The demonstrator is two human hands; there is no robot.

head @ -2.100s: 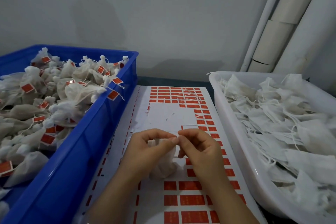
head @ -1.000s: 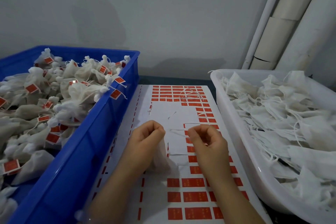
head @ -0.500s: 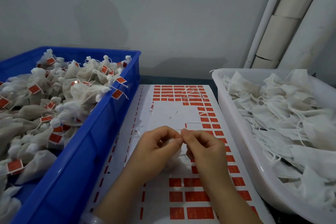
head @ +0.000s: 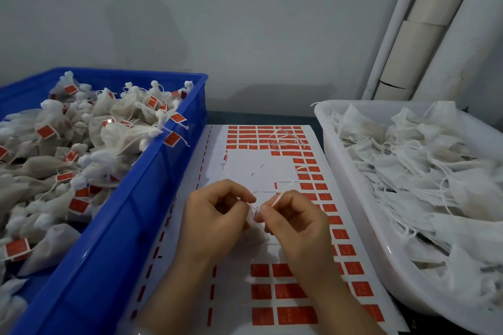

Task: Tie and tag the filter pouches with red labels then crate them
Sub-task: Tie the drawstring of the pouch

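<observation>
Left hand (head: 217, 215) and right hand (head: 294, 223), fingers curled, each pinch the drawstring (head: 278, 198). The filter pouch (head: 255, 235) sits between and just below them, over the label sheet (head: 253, 168).

Step, likely: tying the neck. Next: cinch the knot, then peel a red label (head: 307, 186) just beyond the right hand.

Blue crate (head: 122, 226) lies left of the hands, white bin (head: 347, 171) of untied pouches right.

Half a second back the fingertips met; now they are slightly parted.

Glossy plastic blue crate (head: 114, 239)
</observation>
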